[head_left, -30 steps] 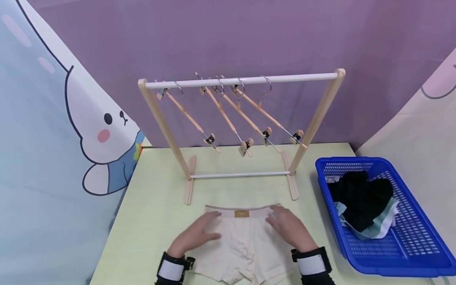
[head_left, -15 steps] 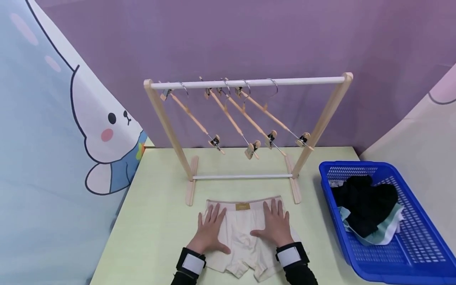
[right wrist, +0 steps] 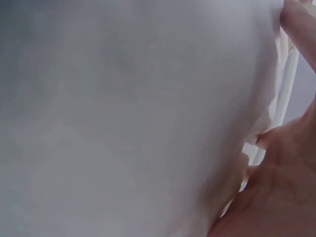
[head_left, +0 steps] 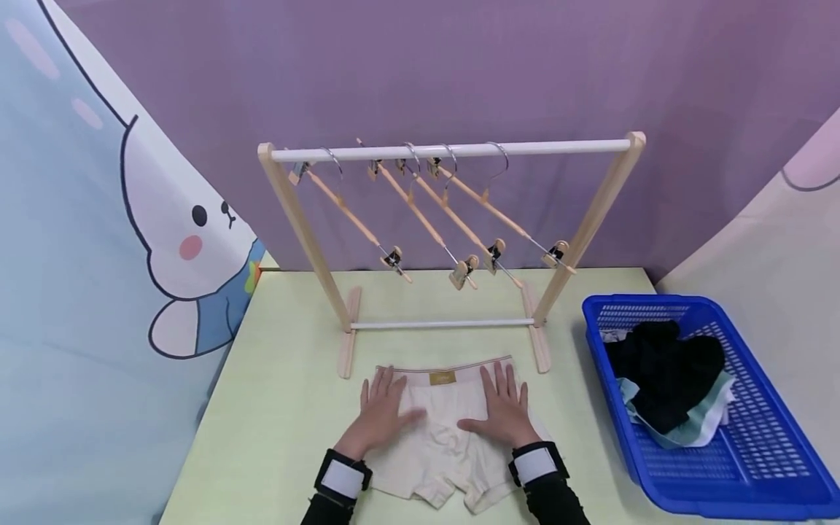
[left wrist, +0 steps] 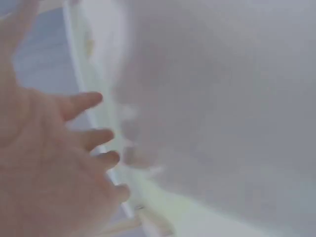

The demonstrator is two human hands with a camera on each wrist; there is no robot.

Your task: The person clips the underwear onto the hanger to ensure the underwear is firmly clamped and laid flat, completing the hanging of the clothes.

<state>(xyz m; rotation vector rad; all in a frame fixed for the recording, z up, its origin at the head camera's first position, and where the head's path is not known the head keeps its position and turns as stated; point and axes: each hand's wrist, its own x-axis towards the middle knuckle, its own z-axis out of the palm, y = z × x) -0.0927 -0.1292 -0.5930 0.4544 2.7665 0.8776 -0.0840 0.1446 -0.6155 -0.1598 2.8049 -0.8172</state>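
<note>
A pair of white shorts with a tan label on the waistband lies flat on the table, waistband toward the rack. My left hand, fingers spread, is over its left side. In the left wrist view the fingertips of my left hand show close above the pale cloth. My right hand lies spread on the right side, fingertips near the waistband. Seen from the right wrist, the cloth fills most of the view and my right hand touches its edge. Neither hand grips anything.
Behind the shorts stands a wooden rack with several clip hangers on its top rail. A blue basket on the right holds a pile of black and teal clothes. A purple backdrop rises behind the table.
Both hands have come from the waistband's corners down onto the shorts with fingers spread. The shorts have shifted slightly away, toward the rack, and lie flatter.
</note>
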